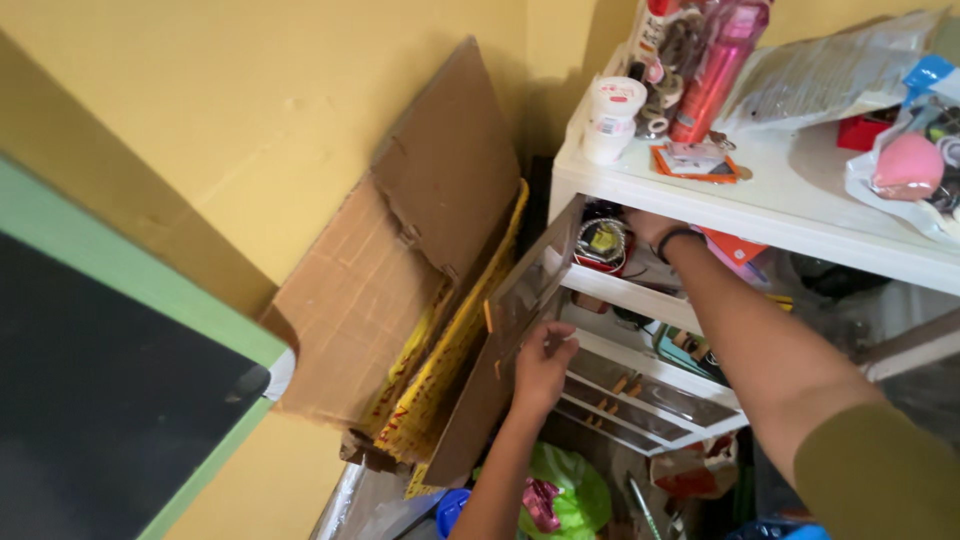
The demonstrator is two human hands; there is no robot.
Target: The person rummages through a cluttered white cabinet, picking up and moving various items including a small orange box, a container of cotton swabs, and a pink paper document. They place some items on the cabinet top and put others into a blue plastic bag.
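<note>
Hands work at a white shelf unit set in a yellow-walled corner. The left hand grips the lower edge of the unit's open glass door, fingers curled shut around it. The right hand, with a dark band on its wrist, reaches into the top compartment just beyond that door; its fingers are hidden inside, so whether they hold anything cannot be told. A round dark tin sits just beside it in that compartment.

Room is tight. To the outer side of the left hand's grip, flattened cardboard sheets lean against the wall, nearly touching the swung-out door. Below the grip lies a green plastic bag. Above the right hand, the shelf top is crowded: a white jar, a pink bottle, and a clear packet.
</note>
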